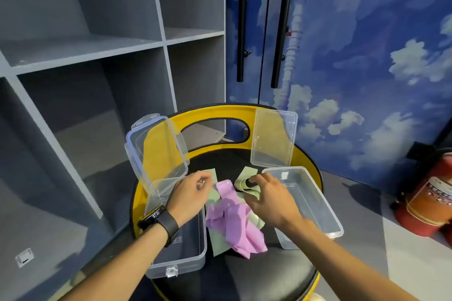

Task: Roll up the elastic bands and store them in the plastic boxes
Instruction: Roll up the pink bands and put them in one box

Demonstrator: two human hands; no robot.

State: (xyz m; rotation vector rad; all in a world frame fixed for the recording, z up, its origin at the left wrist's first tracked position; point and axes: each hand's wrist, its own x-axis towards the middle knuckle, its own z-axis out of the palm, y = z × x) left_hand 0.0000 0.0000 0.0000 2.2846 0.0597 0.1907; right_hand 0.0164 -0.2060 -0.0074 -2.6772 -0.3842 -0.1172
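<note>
Two clear plastic boxes stand open on a black chair seat [256, 273]: the left box [193, 249] and the right box [310, 200], each with its lid raised. Between them lies a crumpled purple elastic band [234, 222] over a pale green elastic band [244, 184]. My left hand [189, 197], with a black watch on the wrist, pinches the green band's left end. My right hand [266, 197] grips the band's folded, partly curled right end beside the right box.
The chair has a yellow curved backrest [217, 112]. Grey open shelving [97, 61] stands to the left. A cloud-printed door with black handles [242, 32] is behind. A red fire extinguisher [430, 200] sits on the floor at the right.
</note>
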